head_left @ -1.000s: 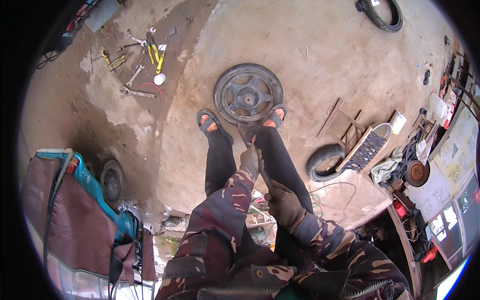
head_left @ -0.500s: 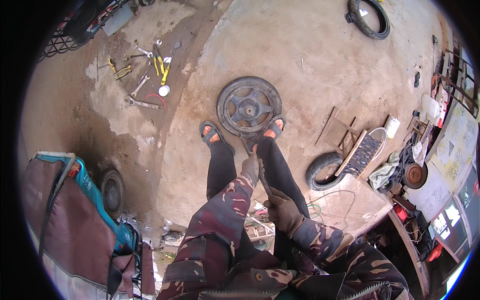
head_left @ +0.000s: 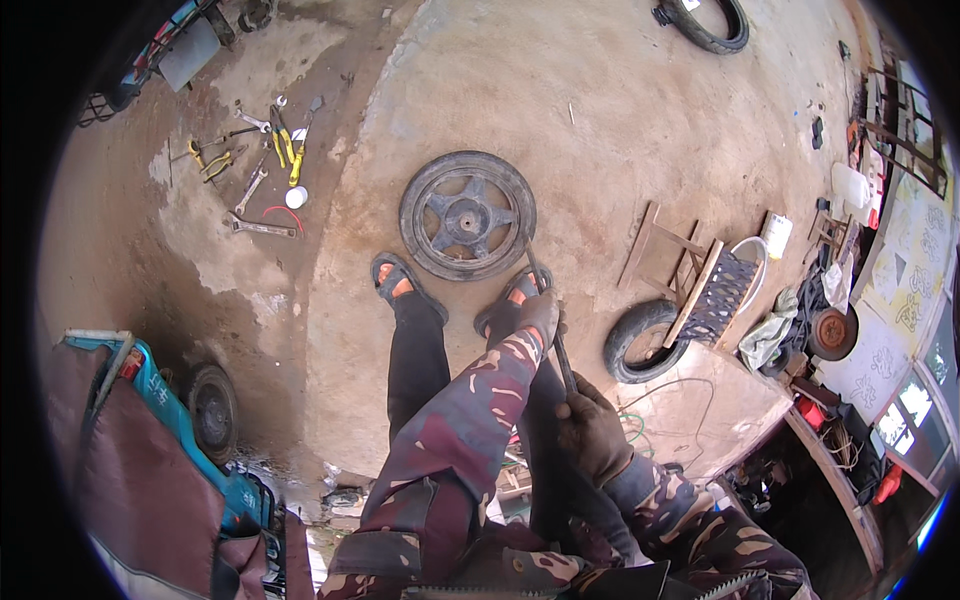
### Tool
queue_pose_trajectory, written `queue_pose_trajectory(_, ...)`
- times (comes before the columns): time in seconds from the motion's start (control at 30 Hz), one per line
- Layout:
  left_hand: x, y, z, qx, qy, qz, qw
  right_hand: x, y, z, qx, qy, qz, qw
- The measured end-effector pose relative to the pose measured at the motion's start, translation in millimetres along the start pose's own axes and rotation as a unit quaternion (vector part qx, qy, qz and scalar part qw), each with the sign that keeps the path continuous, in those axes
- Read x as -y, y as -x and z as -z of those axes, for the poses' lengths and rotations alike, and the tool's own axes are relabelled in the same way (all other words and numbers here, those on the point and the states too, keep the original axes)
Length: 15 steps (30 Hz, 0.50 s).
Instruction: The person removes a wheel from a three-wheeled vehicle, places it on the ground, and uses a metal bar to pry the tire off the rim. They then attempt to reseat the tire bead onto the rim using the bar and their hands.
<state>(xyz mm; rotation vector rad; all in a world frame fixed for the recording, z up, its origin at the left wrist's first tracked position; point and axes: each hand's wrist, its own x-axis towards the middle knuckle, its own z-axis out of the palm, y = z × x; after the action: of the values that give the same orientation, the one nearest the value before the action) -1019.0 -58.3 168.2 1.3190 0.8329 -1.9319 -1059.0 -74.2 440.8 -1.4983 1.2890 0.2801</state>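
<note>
A wheel with a black tyre (head_left: 420, 172) and a star-shaped spoked hub lies flat on the concrete in front of my sandalled feet. Both gloved hands grip one long dark metal bar (head_left: 565, 362), which looks like a tyre lever. My left hand (head_left: 540, 316) is wrapped round its upper part, close to the wheel. Lower down, my right hand (head_left: 592, 436) is closed round the other end. The bar's tip reaches the lower right edge of the tyre; whether it sits under the bead I cannot tell.
Spanners (head_left: 260, 228), yellow-handled pliers (head_left: 281, 140) and a white cap (head_left: 296, 198) lie at upper left. A loose tyre (head_left: 625, 350) rests beside a wooden chair (head_left: 690, 300) at right. Another tyre (head_left: 735, 25) lies far off. A teal vehicle (head_left: 165, 395) stands at left.
Both hands and the bar have shifted right relative to the wheel. The bar's tip has gone from the wheel's bottom edge to its lower right edge. The view has shifted slightly.
</note>
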Motion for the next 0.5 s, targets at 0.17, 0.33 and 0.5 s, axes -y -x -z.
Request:
queue_pose_trajectory(0.17,14,-24,10,0.085,-0.046,-0.003,0.995,-42,18,51,-0.009,-0.442,-0.361,0.821)
queue_pose_trajectory(0.33,-42,-86,141,-0.121,-0.184,-0.176,0.959,-95,10,127,-0.033,-0.435,-0.392,0.81)
queue_pose_trajectory(0.5,-141,-180,295,-0.407,-0.414,-0.296,0.759,-137,-24,145,-0.09,-0.392,-0.417,0.815)
